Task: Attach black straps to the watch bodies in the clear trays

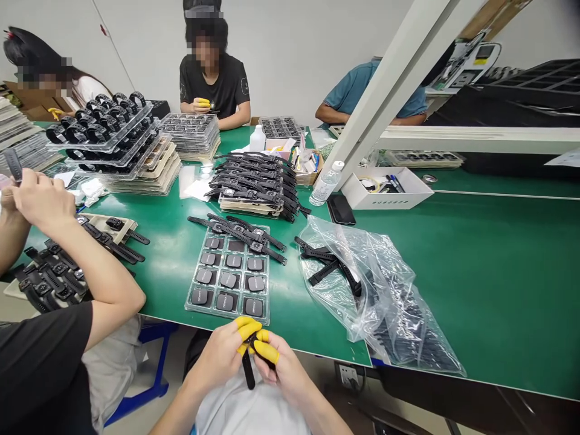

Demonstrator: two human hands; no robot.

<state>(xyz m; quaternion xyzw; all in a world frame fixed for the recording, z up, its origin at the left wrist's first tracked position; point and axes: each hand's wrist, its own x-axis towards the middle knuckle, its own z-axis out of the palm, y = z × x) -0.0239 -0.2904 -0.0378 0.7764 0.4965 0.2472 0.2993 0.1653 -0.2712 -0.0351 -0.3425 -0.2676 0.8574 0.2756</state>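
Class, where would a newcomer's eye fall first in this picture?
Bright yellow finger cots stand out at bottom centre, pinching a dangling black strap. At upper left, black watches stand on stacked clear trays. Right of centre, a shiny clear plastic bag of black straps lies on the green table.

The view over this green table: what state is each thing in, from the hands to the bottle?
Left hand: closed on the black strap
Right hand: closed on it too
Black strap: held, one end hanging down
Clear tray: flat, partly covered by watches
Plastic bag: lying crumpled
White box: lidless
Clear bottle: standing, capped
Phone: lying flat, screen dark
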